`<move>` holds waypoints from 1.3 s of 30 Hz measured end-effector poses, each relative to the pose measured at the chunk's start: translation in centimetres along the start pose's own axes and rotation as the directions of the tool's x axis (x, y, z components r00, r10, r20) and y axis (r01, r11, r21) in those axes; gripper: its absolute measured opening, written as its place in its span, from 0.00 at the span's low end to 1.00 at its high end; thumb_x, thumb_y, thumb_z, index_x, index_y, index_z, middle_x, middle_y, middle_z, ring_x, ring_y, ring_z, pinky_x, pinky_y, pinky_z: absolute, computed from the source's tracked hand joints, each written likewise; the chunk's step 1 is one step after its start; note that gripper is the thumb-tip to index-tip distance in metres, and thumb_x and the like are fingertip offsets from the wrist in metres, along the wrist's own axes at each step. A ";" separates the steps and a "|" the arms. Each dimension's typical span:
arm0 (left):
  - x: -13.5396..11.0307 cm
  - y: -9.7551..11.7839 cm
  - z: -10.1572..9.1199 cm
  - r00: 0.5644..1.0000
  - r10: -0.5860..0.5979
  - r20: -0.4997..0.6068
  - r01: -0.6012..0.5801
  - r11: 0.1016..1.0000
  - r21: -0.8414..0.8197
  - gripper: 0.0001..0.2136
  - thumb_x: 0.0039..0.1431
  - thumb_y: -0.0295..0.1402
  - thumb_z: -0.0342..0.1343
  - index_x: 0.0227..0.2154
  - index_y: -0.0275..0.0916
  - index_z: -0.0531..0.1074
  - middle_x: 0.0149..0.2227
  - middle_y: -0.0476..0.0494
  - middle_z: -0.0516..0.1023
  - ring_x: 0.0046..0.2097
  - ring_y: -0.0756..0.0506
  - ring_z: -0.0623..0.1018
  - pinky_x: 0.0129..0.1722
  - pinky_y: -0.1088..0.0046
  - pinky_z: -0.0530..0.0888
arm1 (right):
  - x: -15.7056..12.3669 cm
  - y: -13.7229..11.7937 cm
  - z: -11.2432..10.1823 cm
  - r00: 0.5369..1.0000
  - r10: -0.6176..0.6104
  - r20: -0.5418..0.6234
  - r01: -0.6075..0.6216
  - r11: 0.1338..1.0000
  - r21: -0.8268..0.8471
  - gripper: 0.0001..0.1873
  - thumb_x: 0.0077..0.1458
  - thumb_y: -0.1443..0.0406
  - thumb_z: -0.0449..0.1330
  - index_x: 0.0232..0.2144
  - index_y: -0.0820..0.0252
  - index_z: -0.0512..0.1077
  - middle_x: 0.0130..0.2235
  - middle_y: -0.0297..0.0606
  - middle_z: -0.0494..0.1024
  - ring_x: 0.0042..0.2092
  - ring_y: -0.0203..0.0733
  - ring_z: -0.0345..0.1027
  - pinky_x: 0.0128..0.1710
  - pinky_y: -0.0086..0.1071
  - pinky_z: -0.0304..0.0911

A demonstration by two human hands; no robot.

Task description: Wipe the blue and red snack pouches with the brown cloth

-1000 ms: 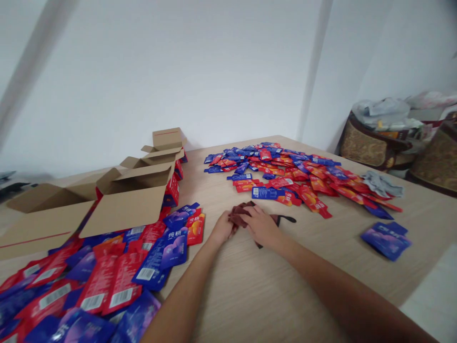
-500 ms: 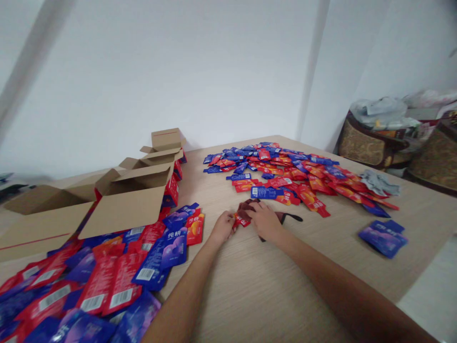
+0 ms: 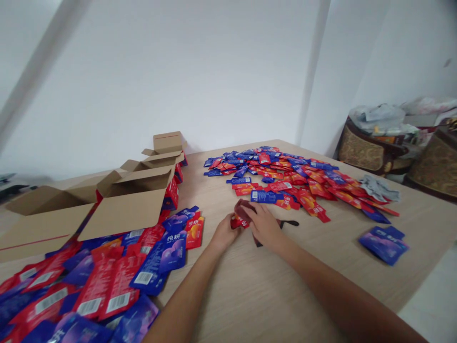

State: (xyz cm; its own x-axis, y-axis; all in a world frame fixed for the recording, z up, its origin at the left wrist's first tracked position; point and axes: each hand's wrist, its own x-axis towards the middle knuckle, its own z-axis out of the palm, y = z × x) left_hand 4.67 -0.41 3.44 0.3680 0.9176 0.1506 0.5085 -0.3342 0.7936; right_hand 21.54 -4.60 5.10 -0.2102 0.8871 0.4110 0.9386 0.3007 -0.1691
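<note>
Reference: 12 o'clock is directly away from the wearer. The red pouch [image 3: 244, 222] is located between both hands, above the tabletop [image 3: 271, 290]. The left hand [image 3: 225, 231], nearer, has fingers closed on its edge; pouch at 2 o'clock. The right hand [image 3: 264, 225], half-curled, grips the brown cloth [image 3: 244, 210]; pouch at 9 o'clock. Pouch long axis and pointing direction: covered, indeterminable.

Pale wood-grain table [image 3: 250, 286] under open cartons [image 3: 123, 212] and scattered red and blue pouches [image 3: 300, 178]
</note>
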 end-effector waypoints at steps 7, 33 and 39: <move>0.6 -1.0 0.3 0.995 0.091 0.043 -0.093 0.994 0.052 0.15 0.52 0.26 0.49 0.44 0.36 0.70 0.45 0.42 0.76 0.47 0.45 0.74 0.49 0.70 0.67 | -0.1 -1.2 0.9 0.991 -0.057 0.124 0.062 0.997 -0.036 0.24 0.54 0.66 0.52 0.54 0.56 0.63 0.56 0.44 0.61 0.53 0.50 0.52 0.51 0.41 0.50; 0.5 -0.6 -0.8 0.890 -0.363 0.275 0.417 0.892 -0.174 0.19 0.55 0.44 0.42 0.17 0.36 0.65 0.10 0.54 0.61 0.10 0.56 0.56 0.11 0.80 0.50 | 0.4 0.3 0.8 0.991 -0.033 0.128 0.042 0.997 -0.061 0.21 0.55 0.68 0.50 0.52 0.53 0.66 0.55 0.42 0.63 0.52 0.50 0.53 0.48 0.42 0.53; 0.2 -1.1 -2.1 0.880 -0.394 0.264 0.441 0.884 -0.153 0.17 0.55 0.45 0.42 0.27 0.36 0.68 0.12 0.56 0.63 0.11 0.56 0.57 0.11 0.81 0.52 | 0.6 4.1 0.1 0.977 0.158 0.144 -0.127 0.971 -0.204 0.18 0.57 0.68 0.48 0.48 0.55 0.69 0.52 0.45 0.66 0.51 0.51 0.54 0.47 0.43 0.51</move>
State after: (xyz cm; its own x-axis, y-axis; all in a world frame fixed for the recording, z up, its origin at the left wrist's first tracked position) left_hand 2.55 0.59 3.86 0.3289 0.8828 -0.3356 0.4929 0.1427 0.8583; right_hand 25.24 -2.80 4.53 -0.0964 0.9645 0.2459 0.9936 0.1078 -0.0332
